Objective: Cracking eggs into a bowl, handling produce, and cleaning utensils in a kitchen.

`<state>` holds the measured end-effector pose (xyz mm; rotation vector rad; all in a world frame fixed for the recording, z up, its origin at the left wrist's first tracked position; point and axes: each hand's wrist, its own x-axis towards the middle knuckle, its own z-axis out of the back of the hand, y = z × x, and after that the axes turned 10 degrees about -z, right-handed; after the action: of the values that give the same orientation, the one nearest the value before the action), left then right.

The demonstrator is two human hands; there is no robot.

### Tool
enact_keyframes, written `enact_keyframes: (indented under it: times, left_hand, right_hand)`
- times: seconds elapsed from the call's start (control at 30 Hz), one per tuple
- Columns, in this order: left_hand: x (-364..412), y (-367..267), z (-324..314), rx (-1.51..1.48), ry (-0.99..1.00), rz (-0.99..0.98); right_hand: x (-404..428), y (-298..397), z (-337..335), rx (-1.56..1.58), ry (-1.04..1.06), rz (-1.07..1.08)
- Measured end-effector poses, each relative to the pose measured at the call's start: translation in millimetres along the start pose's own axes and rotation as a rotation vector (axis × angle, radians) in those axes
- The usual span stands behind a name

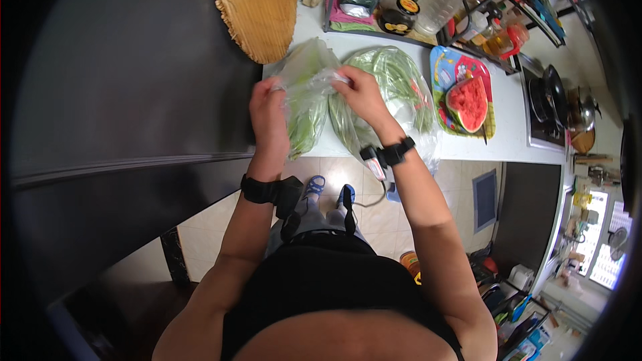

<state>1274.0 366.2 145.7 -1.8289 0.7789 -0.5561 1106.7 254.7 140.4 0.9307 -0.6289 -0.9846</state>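
Observation:
A clear plastic bag of long green vegetables (307, 119) lies on the white counter in front of me. My left hand (269, 110) grips the bag's left side. Opposite it, my right hand (360, 91) pinches the gathered plastic between thumb and fingers. Just to the right, partly under my right forearm, sits a second clear bag with coiled long green beans (388, 72). Red bits show through its plastic. I cannot make out the exact kind of vegetable in the first bag.
A thick wooden chopping board (261, 5) stands at the left, beside a dark cabinet (125, 70). Right of the bags, a colourful tray (441, 67) holds a cut watermelon (469, 103) and a knife (484, 135). Behind is a rack (391, 37) with jars. A wok (554, 93) rests on the stove.

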Motion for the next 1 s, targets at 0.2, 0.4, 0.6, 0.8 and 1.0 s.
enact_keyframes:
  times: [0.2,0.4,0.6,0.8,1.0]
  left_hand:
    - [-7,-49,-48,0.636,0.258,-0.757]
    - [-2,-5,-32,1.146,0.487,-0.475]
    - [2,-33,-52,0.852,0.095,-0.568]
    - [6,-61,-105,0.714,0.367,-0.742]
    - [8,-18,-109,0.888,0.783,-0.833]
  right_hand:
    - [-7,3,23,0.399,0.088,-0.048]
    - [10,36,55,0.466,0.184,-0.053]
    - [2,95,76,0.481,0.176,0.115]
    - [-36,101,131,0.328,-0.088,0.072]
    - [-39,51,152,-0.120,-0.309,0.238]
